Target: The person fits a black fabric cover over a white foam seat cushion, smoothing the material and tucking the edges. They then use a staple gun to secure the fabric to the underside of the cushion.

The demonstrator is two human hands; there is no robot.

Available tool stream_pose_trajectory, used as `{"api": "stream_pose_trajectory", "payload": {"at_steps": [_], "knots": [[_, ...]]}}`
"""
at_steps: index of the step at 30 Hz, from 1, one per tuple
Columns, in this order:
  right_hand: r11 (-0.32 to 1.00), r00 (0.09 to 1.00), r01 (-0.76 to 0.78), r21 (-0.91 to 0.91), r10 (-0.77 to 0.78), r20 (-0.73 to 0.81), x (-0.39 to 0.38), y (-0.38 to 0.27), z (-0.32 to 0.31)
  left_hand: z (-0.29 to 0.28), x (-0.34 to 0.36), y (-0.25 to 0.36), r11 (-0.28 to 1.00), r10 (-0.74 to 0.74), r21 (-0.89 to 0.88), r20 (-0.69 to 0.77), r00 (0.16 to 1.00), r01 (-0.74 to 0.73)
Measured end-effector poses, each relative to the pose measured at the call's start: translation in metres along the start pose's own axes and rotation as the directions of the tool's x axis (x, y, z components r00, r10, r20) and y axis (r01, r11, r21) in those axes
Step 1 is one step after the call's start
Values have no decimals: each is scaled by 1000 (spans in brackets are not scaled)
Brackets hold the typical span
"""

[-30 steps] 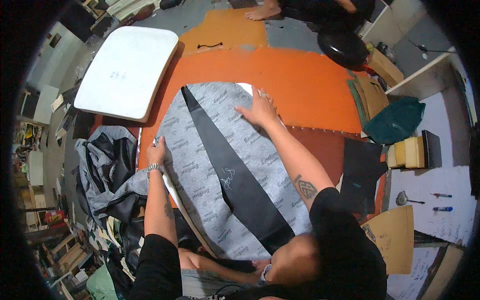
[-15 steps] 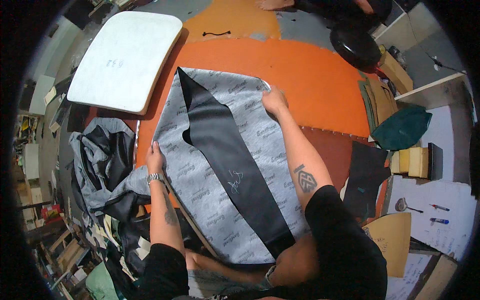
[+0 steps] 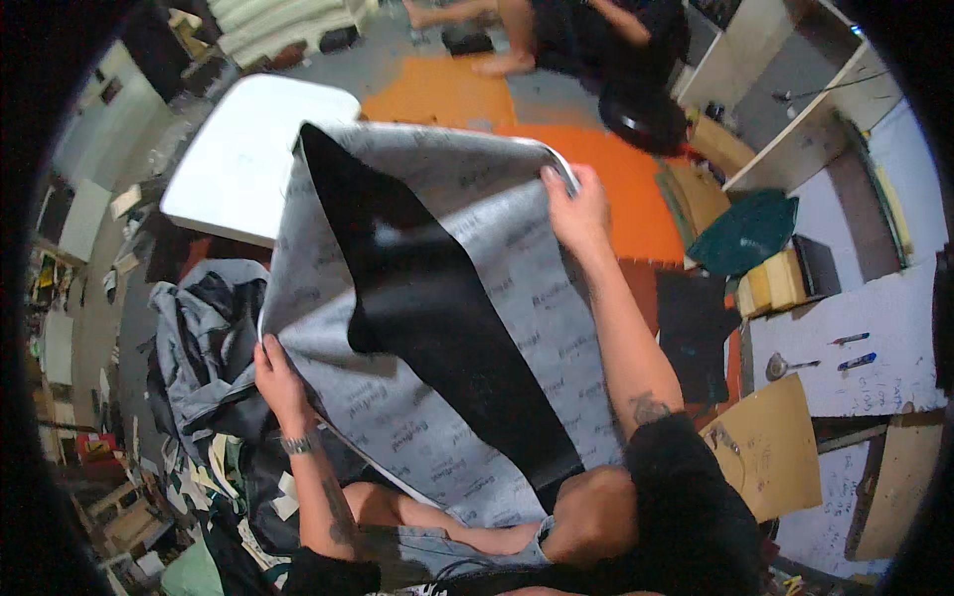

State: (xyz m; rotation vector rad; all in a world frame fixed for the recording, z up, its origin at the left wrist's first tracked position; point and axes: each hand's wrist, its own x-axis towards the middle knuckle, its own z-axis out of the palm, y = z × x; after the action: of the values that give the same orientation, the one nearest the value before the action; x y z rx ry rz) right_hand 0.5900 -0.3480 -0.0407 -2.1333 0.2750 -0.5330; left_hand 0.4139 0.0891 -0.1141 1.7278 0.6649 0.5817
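Observation:
A large sheet of black upholstery material with a grey, printed fabric backing stretches between my hands, backing side up. A black strip runs slantwise across it, from the far left corner down toward my knees. My left hand pinches the sheet's left edge, and my right hand grips its far right edge with the thumb on top. The far part is lifted and sags in soft folds. Its near end lies over my legs. Under the sheet, the fingertips of both hands are hidden.
Beyond the sheet at left lies a white padded board. Crumpled grey-black material sits left of my left hand. Foam blocks, a green piece, a tan sheet and pens lie at right. Another person's leg shows at the far side.
Both hands have raised the sheet's far part off the orange mat and drawn it wider. The left hand moved left and nearer, the right slightly right. The view has tilted up.

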Motion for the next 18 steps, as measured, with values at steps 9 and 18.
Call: {"api": "stream_pose_trajectory", "payload": {"at_steps": [9,18], "knots": [[812,807,540,223,-425,-410,-157,-172,-207,-132,-117,7,825,426,-348,-133,895,-445],[514,527,850,114,-835,-162,-236,-218,-190,-218,-124,-69,973,42,-230,136,990,-10]]}}
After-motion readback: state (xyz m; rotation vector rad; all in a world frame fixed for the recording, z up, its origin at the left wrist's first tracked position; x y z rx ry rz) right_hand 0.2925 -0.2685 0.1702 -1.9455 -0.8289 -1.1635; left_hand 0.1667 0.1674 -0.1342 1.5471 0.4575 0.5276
